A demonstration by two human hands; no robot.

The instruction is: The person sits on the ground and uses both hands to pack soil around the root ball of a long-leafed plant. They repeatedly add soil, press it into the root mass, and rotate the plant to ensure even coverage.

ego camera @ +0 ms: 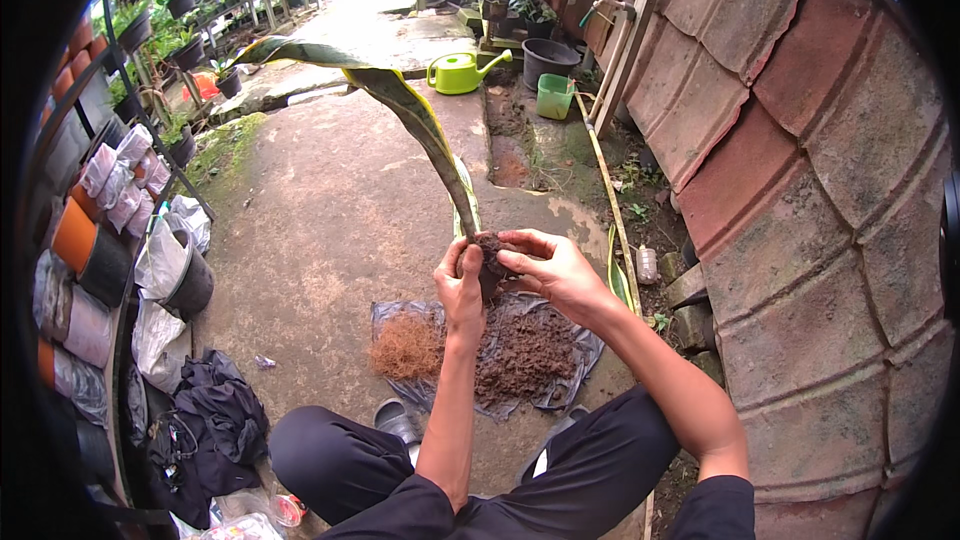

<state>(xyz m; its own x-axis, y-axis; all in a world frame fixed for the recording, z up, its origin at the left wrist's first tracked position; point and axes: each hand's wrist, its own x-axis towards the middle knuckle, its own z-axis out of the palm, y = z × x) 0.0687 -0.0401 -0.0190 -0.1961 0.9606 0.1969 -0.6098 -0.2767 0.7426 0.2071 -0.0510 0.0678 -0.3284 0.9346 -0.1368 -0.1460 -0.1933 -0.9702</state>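
Observation:
A snake plant [409,109] with long, twisted, yellow-edged leaves is held up in front of me, leaning away to the upper left. My left hand [461,292] grips it at the base, thumb against the dark root ball [491,249]. From the right side, the fingers and thumb of my right hand [559,270] hold the same clump of soil and roots. Beneath my hands a dark plastic sheet [589,352] lies on the ground. It carries a heap of brown soil [529,356] and, left of that, a pile of orange-brown fibre [405,349].
A green watering can [457,75], a black pot [550,60] and a green plastic container [555,96] stand ahead. Roof tiles [787,255] slope along my right, near a long pole [600,165]. Left are stacked pots [90,255], a bucket [191,277] and dark cloth [217,405].

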